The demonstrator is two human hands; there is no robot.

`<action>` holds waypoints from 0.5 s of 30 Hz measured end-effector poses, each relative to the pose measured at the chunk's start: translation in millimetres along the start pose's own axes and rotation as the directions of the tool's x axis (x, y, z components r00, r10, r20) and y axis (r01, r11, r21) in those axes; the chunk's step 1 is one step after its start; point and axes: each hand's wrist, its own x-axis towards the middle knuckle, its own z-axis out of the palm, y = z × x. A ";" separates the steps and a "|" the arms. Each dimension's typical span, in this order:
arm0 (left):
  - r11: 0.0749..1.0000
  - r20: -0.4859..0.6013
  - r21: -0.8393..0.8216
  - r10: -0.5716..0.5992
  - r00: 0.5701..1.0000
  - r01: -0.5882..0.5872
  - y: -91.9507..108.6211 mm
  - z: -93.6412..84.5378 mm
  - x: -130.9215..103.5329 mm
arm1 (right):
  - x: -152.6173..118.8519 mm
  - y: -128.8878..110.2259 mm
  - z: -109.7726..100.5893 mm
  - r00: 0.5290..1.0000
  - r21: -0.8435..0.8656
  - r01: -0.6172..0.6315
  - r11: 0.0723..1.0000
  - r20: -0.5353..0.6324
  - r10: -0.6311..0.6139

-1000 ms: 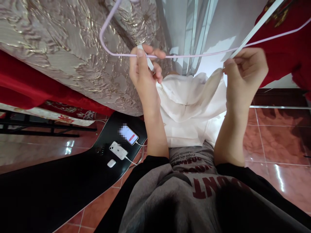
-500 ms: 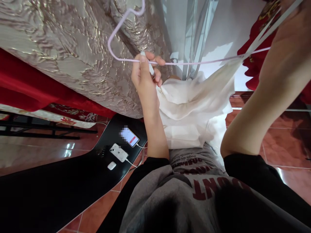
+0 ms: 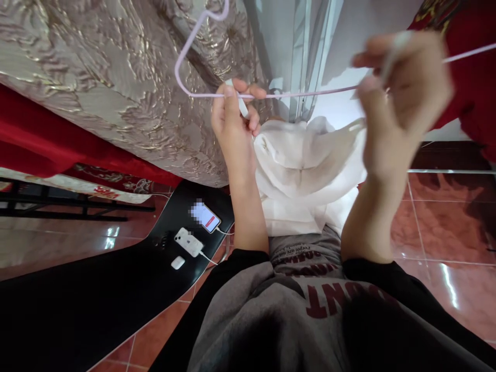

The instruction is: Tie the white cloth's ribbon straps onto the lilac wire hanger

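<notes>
A lilac clothes hanger spans the upper middle, its bottom bar running left to right. My left hand is closed around the bar near its left corner, pinching a narrow white strap against it. At the bar's right part, my right hand is curled and blurred, with another white strap between its fingers. Below the bar hangs a thin white garment, bunched between my forearms and over my lap. Where the straps join the garment is hidden.
Gold-patterned fabric hangs at left, beside red cloth. A black bench carries a lit phone, a second phone and a small white case. More red cloth hangs at right above tiled floor.
My right hand has come down and left from the upper right to the hanger bar. The garment's right side, stretched taut before, now sags. My left hand keeps its hold.
</notes>
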 end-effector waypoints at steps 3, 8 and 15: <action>0.998 -0.020 0.057 0.003 1.000 -0.002 -0.9 -3.3 0.4 | -2.9 7.5 19.1 0.994 -0.146 0.046 0.988 0.103 -0.031; 0.988 -0.121 0.152 0.007 0.993 0.011 5.1 -23.8 5.2 | -5.9 22.9 26.0 0.998 -0.217 0.037 0.975 0.057 -0.025; 0.885 -0.257 0.321 0.423 0.869 -0.336 12.8 -71.6 21.9 | -8.0 16.0 16.8 0.999 -0.205 0.037 0.978 0.021 -0.034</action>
